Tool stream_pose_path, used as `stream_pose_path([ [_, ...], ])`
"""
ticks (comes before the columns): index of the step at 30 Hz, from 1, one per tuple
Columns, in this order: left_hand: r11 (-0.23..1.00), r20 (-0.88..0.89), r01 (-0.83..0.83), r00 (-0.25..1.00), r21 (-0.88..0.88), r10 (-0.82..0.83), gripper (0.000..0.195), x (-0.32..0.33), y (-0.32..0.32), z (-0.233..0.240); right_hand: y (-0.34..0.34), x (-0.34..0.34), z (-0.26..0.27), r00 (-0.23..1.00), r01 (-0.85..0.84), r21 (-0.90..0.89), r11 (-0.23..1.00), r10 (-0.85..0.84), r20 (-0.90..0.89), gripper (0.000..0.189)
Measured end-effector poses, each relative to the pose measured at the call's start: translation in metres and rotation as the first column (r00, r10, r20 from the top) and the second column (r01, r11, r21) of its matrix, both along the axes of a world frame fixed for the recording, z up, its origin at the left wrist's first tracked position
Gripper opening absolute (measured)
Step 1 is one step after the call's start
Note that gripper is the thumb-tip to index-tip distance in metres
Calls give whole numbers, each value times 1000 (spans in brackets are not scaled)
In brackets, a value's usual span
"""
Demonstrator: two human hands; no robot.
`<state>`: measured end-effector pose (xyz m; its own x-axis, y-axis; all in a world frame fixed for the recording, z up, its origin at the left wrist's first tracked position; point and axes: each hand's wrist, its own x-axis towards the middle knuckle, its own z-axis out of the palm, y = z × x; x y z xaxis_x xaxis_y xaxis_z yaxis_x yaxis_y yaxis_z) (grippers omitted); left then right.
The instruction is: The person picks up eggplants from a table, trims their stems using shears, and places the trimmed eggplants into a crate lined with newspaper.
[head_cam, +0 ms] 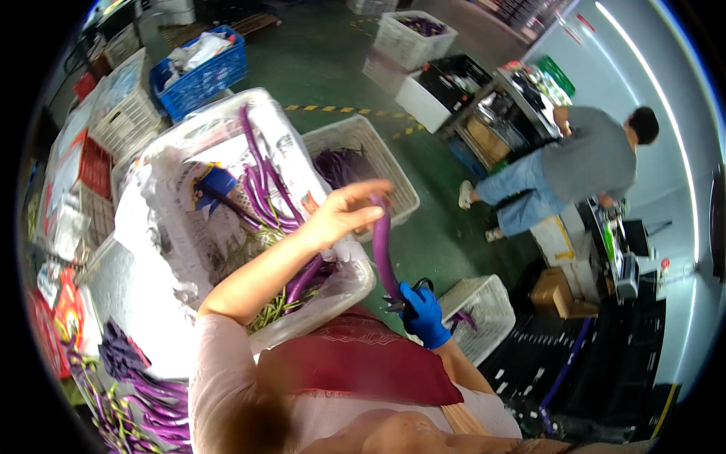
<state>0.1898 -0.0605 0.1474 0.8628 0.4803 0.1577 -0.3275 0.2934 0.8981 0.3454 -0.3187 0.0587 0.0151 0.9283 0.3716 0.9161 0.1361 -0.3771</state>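
Observation:
A long purple eggplant hangs nearly upright between my hands. My bare left hand has its thumb and fingers around the upper end. At the stem end, my right hand, in a blue glove, grips black-handled scissors, whose blades are mostly hidden by the glove and the calyx. Left of my hands stands a white crate lined with plastic and printed paper. Several long eggplants lie in it, with green stems near its front.
Beyond my left hand is a white crate of dark purple eggplants; another crate stands by my right arm. Several eggplants lie at lower left. A blue crate stands behind. A person leans over at the right beside shelves.

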Motion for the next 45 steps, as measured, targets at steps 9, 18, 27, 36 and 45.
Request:
stream_pose_path([
  [9, 986, -18, -164, 986, 12, 164, 27, -11, -14, 7, 5, -3, -16, 988, -33, 10, 999, 35, -152, 60],
  [18, 788, -272, -480, 757, 386, 595, 48, -54, 41, -42, -64, 6, -37, -107, 466, -433, 772, -436, -893, 36],
  [27, 772, -625, -609, 534, 182, 569, 27, -155, 122, -165, -213, 155, -89, 70, 890, -415, 187, -957, -281, 39],
  [36, 644, -838, -729, 187, 232, 513, 33, -209, 118, -236, -3, 81, -39, 114, 526, -402, 750, -531, -840, 39],
  [45, 153, -307, -550, -199, 821, 931, 69, -83, 184, -327, 177, -38, 30, 184, -289, -156, 944, -105, -977, 43],
])
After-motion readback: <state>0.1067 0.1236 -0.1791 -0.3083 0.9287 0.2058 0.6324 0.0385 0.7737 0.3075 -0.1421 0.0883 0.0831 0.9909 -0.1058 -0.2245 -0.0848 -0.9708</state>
